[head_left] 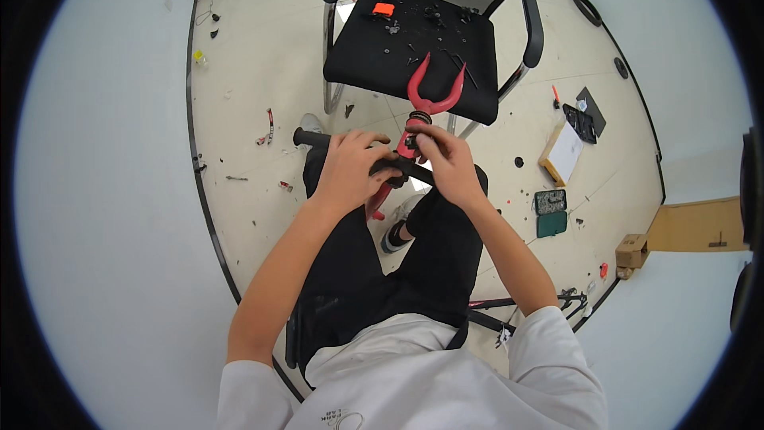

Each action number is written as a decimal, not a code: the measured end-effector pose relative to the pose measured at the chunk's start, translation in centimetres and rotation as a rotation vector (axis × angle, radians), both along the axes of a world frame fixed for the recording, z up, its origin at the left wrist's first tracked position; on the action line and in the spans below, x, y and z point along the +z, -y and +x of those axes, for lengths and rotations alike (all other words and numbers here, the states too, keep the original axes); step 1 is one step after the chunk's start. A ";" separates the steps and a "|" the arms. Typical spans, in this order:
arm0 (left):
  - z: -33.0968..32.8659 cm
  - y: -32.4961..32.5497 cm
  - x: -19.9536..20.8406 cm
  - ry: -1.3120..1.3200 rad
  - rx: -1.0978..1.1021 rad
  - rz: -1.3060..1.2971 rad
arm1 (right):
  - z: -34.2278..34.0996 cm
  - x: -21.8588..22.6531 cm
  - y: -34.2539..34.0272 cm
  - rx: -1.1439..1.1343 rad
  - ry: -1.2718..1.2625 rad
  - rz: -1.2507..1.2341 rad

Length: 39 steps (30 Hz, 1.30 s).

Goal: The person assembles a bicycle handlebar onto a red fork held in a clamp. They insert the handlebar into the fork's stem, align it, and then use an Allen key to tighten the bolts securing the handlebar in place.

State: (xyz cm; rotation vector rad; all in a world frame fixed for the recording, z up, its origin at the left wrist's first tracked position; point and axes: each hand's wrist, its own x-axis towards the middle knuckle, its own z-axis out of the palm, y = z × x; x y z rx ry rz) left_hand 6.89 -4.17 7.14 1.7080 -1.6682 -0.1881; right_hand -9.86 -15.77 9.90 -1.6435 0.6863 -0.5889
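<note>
The red fork (436, 105) was found before the person, prongs directed at the black chair (362, 56), with the black handlebar (315, 139) crossing its lower part. Left hand (346, 169) — fingers curled and clamped on the handlebar. Right hand (449, 162) — fingertips close together at the fork's tube; actual grip could not be determined.

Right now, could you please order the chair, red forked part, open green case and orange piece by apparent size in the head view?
Largest to smallest:
chair
red forked part
open green case
orange piece
</note>
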 end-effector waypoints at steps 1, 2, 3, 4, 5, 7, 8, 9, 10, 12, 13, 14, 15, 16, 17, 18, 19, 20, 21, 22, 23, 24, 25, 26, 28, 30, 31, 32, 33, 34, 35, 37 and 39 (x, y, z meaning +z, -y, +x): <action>0.1 -0.4 -0.3 -0.007 0.025 -0.026 | 0.0 -0.2 -0.5 -0.018 -0.068 -0.222; 0.1 -0.8 -0.7 -0.016 0.049 -0.050 | 0.1 0.4 -1.2 -0.015 -0.055 -0.263; 0.1 -1.1 -0.9 -0.024 0.072 -0.073 | 0.3 0.1 -1.4 -0.010 -0.043 -0.338; 0.1 -1.1 -1.1 -0.033 0.081 -0.087 | 0.4 -0.5 -1.4 -0.004 -0.031 -0.413; -0.2 -1.2 -1.3 -0.042 0.084 -0.096 | 0.5 -0.7 -1.8 -0.002 -0.019 -0.483; -0.5 -1.3 -1.6 -0.058 0.104 -0.106 | 0.8 -0.5 -2.5 -0.034 -0.032 -0.552; -0.6 -1.4 -1.5 -0.066 0.117 -0.108 | 1.0 -0.1 -2.9 -0.053 -0.026 -0.604; -0.7 -1.5 -1.5 -0.073 0.130 -0.109 | 1.1 0.0 -3.2 -0.072 -0.021 -0.655; -0.8 -1.6 -1.7 -0.076 0.145 -0.114 | 1.0 -0.1 -3.3 -0.073 -0.010 -0.665; -1.0 -1.8 -2.1 -0.079 0.176 -0.125 | 0.9 -0.4 -3.5 -0.076 0.012 -0.683; -1.1 -1.9 -2.3 -0.070 0.177 -0.126 | 0.8 -0.6 -3.5 -0.048 -0.010 -0.681; -1.2 -1.9 -2.6 -0.062 0.177 -0.128 | 0.8 -0.9 -3.6 -0.020 -0.034 -0.681; -1.3 -2.0 -2.9 -0.055 0.178 -0.130 | 0.8 -1.1 -3.6 0.008 -0.058 -0.681; -1.6 -2.2 -3.2 -0.062 0.181 -0.126 | 0.6 -1.5 -3.7 0.028 -0.065 -0.689; -1.9 -2.4 -3.3 -0.068 0.189 -0.122 | 0.4 -1.7 -3.6 0.053 -0.069 -0.697; -2.1 -2.5 -3.5 -0.074 0.197 -0.118 | 0.3 -1.8 -3.5 0.078 -0.073 -0.705; -2.3 -2.5 -3.6 -0.069 0.214 -0.127 | 0.3 -1.8 -3.3 0.068 -0.092 -0.715; -2.4 -2.7 -3.8 -0.062 0.227 -0.132 | 0.2 -1.8 -3.4 0.053 -0.112 -0.721; -2.6 -2.9 -3.9 -0.056 0.239 -0.138 | 0.2 -1.8 -3.5 0.039 -0.131 -0.727; -2.7 -3.1 -4.1 -0.051 0.241 -0.131 | 0.2 -1.9 -3.5 0.035 -0.126 -0.709; -2.7 -3.2 -4.0 -0.044 0.243 -0.129 | 0.3 -1.9 -3.4 0.031 -0.119 -0.695; -2.7 -3.3 -3.9 -0.038 0.244 -0.126 | 0.3 -1.9 -3.4 0.027 -0.113 -0.680; -2.7 -3.3 -3.8 -0.044 0.244 -0.124 | 0.3 -1.8 -3.3 0.020 -0.117 -0.677; -2.6 -3.4 -3.6 -0.046 0.245 -0.122 | 0.4 -1.6 -3.4 0.013 -0.119 -0.673; -2.5 -3.5 -3.4 -0.069 0.259 -0.152 | 0.6 -1.1 -3.4 0.013 -0.137 -0.652; -2.5 -3.4 -3.3 -0.112 0.283 -0.219 | 0.6 -0.5 -3.3 0.024 -0.174 -0.621; -2.6 -3.4 -3.3 -0.143 0.288 -0.222 | 0.6 -0.5 -3.0 0.036 -0.180 -0.591; -2.6 -3.4 -3.2 -0.175 0.293 -0.226 | 0.5 -0.5 -2.7 0.046 -0.188 -0.562; -2.7 -3.4 -3.2 -0.207 0.298 -0.229 | 0.4 -0.5 -2.3 0.057 -0.195 -0.532; -2.8 -3.2 -3.2 -0.218 0.287 -0.255 | 0.3 -0.6 -2.0 0.070 -0.185 -0.492; -2.9 -2.9 -3.3 -0.229 0.279 -0.282 | 0.2 -0.8 -1.6 0.085 -0.174 -0.453; -3.1 -2.5 -3.6 -0.244 0.271 -0.305 | 0.1 -1.0 -1.5 0.100 -0.156 -0.399; -3.4 -2.2 -4.0 -0.250 0.272 -0.297 | 0.0 -1.2 -1.4 0.101 -0.142 -0.370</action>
